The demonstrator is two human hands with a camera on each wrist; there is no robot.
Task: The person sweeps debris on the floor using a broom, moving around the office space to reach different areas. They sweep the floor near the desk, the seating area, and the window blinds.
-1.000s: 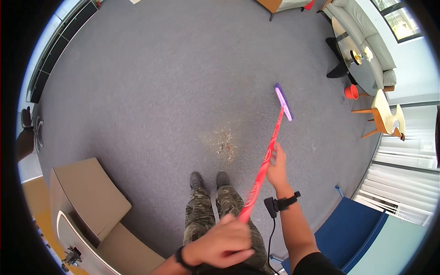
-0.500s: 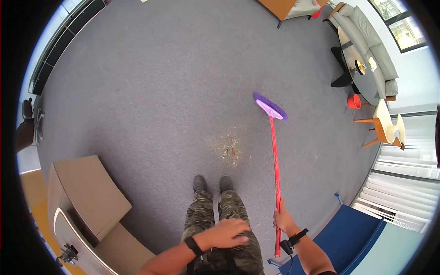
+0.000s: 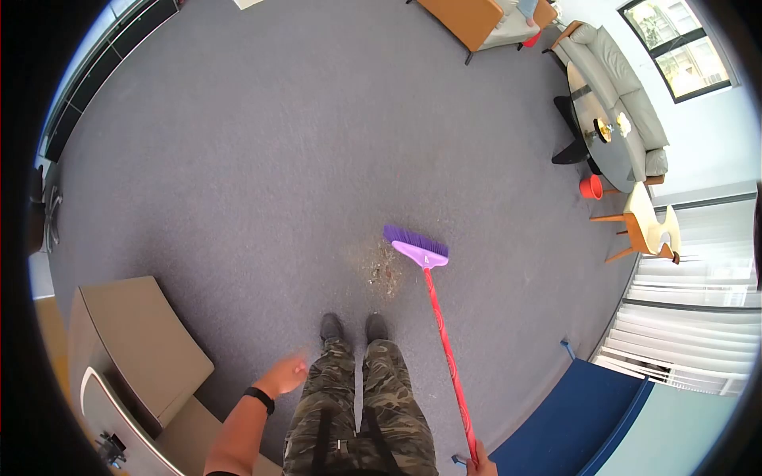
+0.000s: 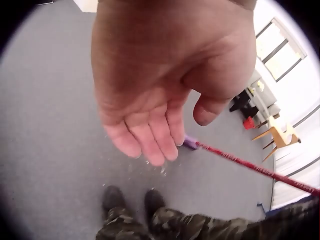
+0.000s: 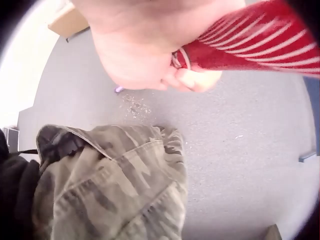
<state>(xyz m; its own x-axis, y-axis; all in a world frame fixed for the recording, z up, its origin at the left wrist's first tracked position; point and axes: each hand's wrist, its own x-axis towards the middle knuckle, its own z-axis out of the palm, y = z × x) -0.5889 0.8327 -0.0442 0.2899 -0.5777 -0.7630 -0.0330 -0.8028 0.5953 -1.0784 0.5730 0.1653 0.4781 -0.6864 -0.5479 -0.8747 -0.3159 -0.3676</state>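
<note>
A broom with a red handle (image 3: 448, 349) and a purple bristle head (image 3: 418, 244) slants across the carpet. Its head lies at the upper right edge of a pile of crumbs and debris (image 3: 384, 276), just ahead of the person's feet. At the bottom of the head view, my right hand (image 3: 482, 464) grips the handle near its end. The right wrist view shows the fingers (image 5: 192, 80) curled round the red shaft. Away from the broom, my left hand (image 3: 284, 374) hangs beside the left thigh. Its fingers (image 4: 150, 135) are relaxed and hold nothing.
To the left stands a beige seat (image 3: 147, 341). A blue bench (image 3: 567, 416) is at the lower right. Farther off are a cream chair (image 3: 651, 230), a red bucket (image 3: 591, 187), an oval table (image 3: 611, 163) and a grey sofa (image 3: 607, 71). Grey carpet lies between them.
My left hand has let go of the handle and swung down to the left. The right hand has drawn back to the handle's end, and the broom head has come nearer, leftward to the debris.
</note>
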